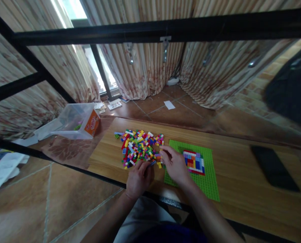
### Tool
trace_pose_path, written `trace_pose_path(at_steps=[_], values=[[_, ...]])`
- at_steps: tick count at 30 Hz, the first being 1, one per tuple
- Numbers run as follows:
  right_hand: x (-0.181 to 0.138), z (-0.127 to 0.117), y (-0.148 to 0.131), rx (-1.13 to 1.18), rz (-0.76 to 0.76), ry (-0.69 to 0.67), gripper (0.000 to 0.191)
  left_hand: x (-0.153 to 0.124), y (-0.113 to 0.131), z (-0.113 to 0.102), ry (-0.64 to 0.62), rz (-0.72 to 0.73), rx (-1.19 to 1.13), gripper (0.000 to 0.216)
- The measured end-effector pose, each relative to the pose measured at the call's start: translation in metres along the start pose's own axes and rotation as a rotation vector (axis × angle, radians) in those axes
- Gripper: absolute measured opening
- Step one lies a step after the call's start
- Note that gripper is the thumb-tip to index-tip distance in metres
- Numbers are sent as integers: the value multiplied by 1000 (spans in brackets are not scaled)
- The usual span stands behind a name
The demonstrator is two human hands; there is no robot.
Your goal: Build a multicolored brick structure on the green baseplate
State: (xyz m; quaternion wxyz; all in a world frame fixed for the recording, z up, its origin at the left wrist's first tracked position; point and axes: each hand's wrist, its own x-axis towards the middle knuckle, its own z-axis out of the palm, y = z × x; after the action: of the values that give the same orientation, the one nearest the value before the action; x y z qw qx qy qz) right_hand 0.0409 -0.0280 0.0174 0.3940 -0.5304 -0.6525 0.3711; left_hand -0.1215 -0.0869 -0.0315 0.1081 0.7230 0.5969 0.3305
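Observation:
A heap of small coloured toy bricks lies on the wooden tabletop. My left hand is at the near edge of the heap, its fingers closed on a blue toy brick that sticks out to the right. My right hand hovers at the heap's right side, with thumb and forefinger curled close together; whether a small piece sits between them I cannot make out. Partly under my right wrist lies a green baseplate. On it stands a rectangular build of layered bricks with red, white and blue edges.
A black flat object rests on the table's right part. Left of the table, on the floor, a clear plastic bin with an orange label lies tipped over. A black metal bar crosses above, before striped curtains.

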Motion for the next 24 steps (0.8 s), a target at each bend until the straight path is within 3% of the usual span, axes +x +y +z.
trace_pose_path(at_steps=[4, 12, 24], values=[[-27, -20, 6, 92, 94, 37, 33, 1, -1, 0, 5, 15, 11, 16], [-55, -50, 32, -83, 131, 157, 32, 2, 1, 0, 15, 12, 23, 18], [23, 5, 17, -411, -62, -77, 23, 0, 4, -1, -4, -4, -5, 18]])
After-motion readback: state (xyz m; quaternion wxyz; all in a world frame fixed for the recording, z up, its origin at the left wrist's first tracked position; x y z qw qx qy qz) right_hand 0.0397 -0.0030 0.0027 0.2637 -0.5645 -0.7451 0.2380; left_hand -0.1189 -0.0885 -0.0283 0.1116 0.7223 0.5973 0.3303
